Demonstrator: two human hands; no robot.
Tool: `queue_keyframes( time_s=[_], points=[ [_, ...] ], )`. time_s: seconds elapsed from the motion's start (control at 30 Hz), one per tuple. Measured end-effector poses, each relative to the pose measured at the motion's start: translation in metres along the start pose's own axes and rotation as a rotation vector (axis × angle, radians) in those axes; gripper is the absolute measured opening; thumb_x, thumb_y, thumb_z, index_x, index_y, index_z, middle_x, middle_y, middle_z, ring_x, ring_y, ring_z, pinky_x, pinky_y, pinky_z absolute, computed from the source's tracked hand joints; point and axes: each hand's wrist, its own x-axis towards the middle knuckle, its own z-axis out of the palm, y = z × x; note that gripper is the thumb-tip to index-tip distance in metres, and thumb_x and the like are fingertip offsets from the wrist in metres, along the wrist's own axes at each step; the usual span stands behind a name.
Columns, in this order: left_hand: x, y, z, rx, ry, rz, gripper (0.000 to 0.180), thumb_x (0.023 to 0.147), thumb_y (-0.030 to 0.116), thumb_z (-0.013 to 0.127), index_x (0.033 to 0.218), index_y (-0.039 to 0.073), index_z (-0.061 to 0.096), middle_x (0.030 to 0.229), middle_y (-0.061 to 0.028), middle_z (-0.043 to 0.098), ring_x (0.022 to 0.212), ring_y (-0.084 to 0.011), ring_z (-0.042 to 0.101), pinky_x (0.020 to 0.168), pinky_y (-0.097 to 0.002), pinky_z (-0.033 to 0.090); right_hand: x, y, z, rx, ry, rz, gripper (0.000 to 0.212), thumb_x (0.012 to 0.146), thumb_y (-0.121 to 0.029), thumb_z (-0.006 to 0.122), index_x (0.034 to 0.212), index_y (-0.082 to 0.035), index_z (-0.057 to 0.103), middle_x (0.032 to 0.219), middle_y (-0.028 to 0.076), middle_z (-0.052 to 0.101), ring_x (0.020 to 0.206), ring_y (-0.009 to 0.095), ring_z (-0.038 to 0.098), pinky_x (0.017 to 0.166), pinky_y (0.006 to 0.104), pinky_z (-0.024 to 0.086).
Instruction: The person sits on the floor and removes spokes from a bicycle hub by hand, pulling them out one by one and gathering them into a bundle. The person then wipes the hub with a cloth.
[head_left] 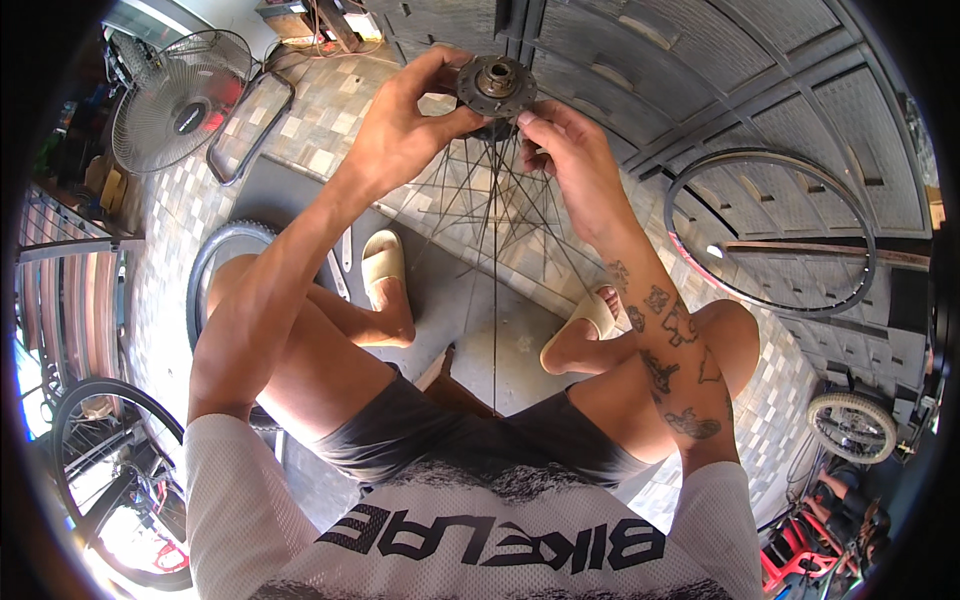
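along the left edge of the tiled floor (335,110) stands a spoked bicycle wheel (58,440), with a caged electric fan (180,115) nearer the far left corner. the left hand (405,130) pinches a bicycle wheel hub (497,92), held up toward the floor's far edge, spokes (494,200) fanning downward. the right hand (568,150) sets its thumb by the flange's right edge; whether it pinches a spoke, i cannot tell. a bicycle rim (870,240) stands near the right edge.

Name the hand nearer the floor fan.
Left. The left hand holds the left side of the hub, right of the fan; the right hand is farther right, at the hub's right edge.
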Motion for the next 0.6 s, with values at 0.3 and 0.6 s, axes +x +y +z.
queue_keyframes(
  time_s=[0.3, 0.6],
  points=[
    [-0.002, 0.002, -0.002, 0.082, -0.002, 0.044, 0.058, 0.085, 0.015, 0.089, 0.137, 0.005, 0.064, 0.116, -0.0145, 0.077, 0.114, -0.0257, 0.072, 0.099, -0.0421, 0.056, -0.003, -0.005, -0.009, 0.256, -0.171, 0.162, 0.026, 0.107, -0.028, 0.062, 0.115, -0.003, 0.067, 0.088, -0.002, 0.059, 0.077, 0.01, 0.053, 0.07, 0.028, 0.042],
    [-0.004, 0.006, 0.002, 0.142, -0.021, -0.004, 0.056, 0.087, 0.007, 0.085, 0.138, -0.001, 0.062, 0.124, -0.0127, 0.075, 0.124, -0.0231, 0.068, 0.108, -0.0391, 0.053, -0.01, 0.012, 0.022, -0.136, 0.282, -0.197, 0.021, 0.093, -0.011, 0.081, 0.103, 0.003, 0.069, 0.097, 0.004, 0.07, 0.083, 0.009, 0.06, 0.071, 0.0289, 0.05]
  ],
)
